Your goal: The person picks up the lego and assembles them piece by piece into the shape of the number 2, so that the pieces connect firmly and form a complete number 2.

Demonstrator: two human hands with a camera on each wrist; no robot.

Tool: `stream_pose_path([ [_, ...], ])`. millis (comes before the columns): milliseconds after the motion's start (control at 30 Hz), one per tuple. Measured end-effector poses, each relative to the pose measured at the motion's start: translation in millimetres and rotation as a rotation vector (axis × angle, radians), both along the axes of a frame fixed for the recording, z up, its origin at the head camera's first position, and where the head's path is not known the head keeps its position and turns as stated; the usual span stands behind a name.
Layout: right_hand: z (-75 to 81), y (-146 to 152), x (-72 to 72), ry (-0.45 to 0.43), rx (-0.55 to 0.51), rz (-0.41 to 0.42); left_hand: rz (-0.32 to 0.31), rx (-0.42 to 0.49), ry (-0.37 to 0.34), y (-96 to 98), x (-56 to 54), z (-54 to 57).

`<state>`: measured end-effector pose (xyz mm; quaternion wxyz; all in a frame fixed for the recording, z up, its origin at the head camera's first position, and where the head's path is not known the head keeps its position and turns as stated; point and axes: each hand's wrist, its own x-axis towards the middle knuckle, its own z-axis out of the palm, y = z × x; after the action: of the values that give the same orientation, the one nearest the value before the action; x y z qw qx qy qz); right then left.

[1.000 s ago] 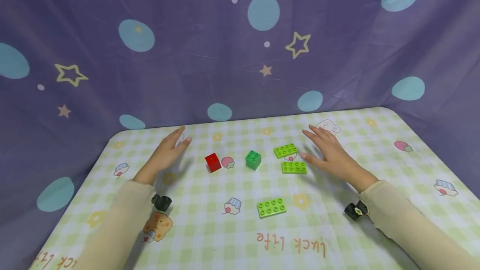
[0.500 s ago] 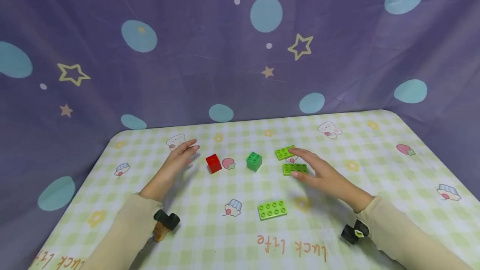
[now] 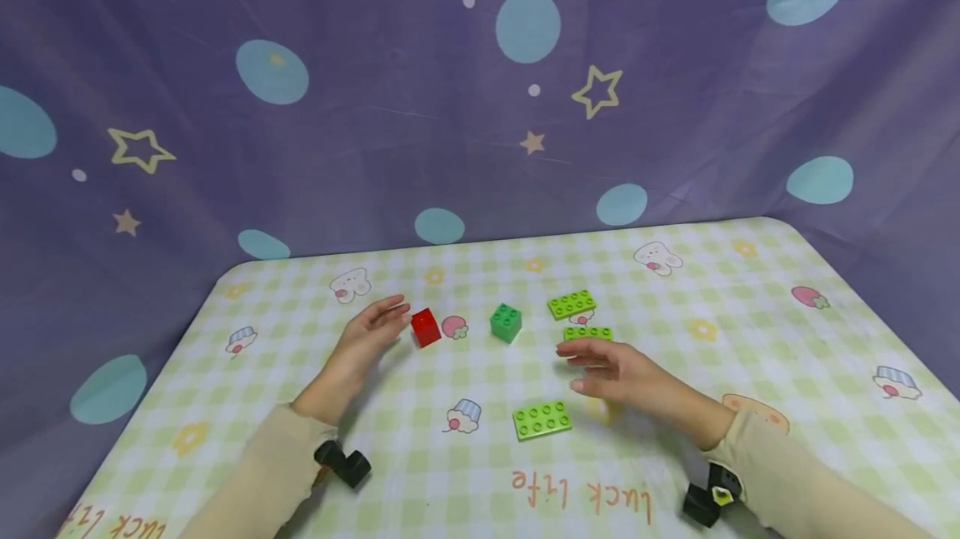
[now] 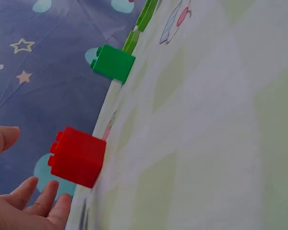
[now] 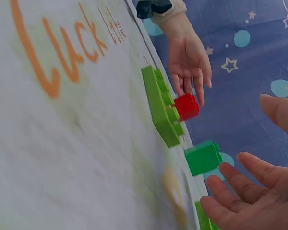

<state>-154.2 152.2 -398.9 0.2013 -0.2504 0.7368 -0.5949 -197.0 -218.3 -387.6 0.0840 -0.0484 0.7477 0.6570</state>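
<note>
My left hand (image 3: 367, 343) is just left of a red toy building brick (image 3: 425, 328), its fingertips close to the brick's side and nothing held. In the left wrist view the thumb stands apart from the fingers, with the red brick (image 4: 79, 157) beyond them. My right hand (image 3: 618, 371) hovers, loosely spread and holding nothing, over the near edge of a flat light-green brick (image 3: 588, 332), partly covering it. Another light-green brick (image 3: 572, 304) lies behind that one, and a third light-green brick (image 3: 542, 421) lies nearer, left of the right hand. Between the hands stands a darker green brick (image 3: 506, 322).
A checked tablecloth (image 3: 420, 472) with printed cakes, flowers and lettering covers the table. Behind its far edge hangs a purple curtain (image 3: 360, 156) with stars and blue ovals. Black wrist cameras (image 3: 342, 464) hang under both sleeves.
My left hand has moved right and nearer, up to the red brick. The right hand has come left and toward me, over the middle light-green brick. The bricks have stayed put.
</note>
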Motion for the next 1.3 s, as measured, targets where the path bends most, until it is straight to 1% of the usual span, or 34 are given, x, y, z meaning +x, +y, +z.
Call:
stream_pose_path([
  [100, -3.3, -4, 2.2, -0.018, -0.016, 0.007, -0.002, 0.031, 0.003, 2.8, 1.8, -4.8],
  [167, -5.2, -6, 3.6, -0.037, -0.038, 0.028, 0.002, 0.053, 0.008, 5.4, 2.8, -7.7],
  [300, -8.0, -10, 5.7, -0.105, -0.089, 0.077, 0.039, 0.073, 0.005, 10.7, 2.7, -12.9],
  [400, -10.2, -13, 7.1, -0.126, -0.101, 0.095, 0.074, 0.098, 0.007, 13.7, 1.8, -16.3],
  [700, -22.2, -12, 4.4, -0.055, -0.071, 0.136, 0.101, 0.132, 0.012, 15.4, 1.1, -19.6],
  [933, -26.2, -10, 1.4, 0.008, -0.016, 0.148, 0.110, 0.138, 0.023, 15.0, 0.6, -21.4],
  [1133, -26.3, -11, 2.5, 0.055, 0.043, 0.122, 0.103, 0.143, 0.035, 13.7, 1.5, -22.7],
  [1300, -26.0, -13, 6.2, 0.131, 0.088, 0.086, 0.102, 0.131, 0.057, 15.3, 1.4, -24.1],
])
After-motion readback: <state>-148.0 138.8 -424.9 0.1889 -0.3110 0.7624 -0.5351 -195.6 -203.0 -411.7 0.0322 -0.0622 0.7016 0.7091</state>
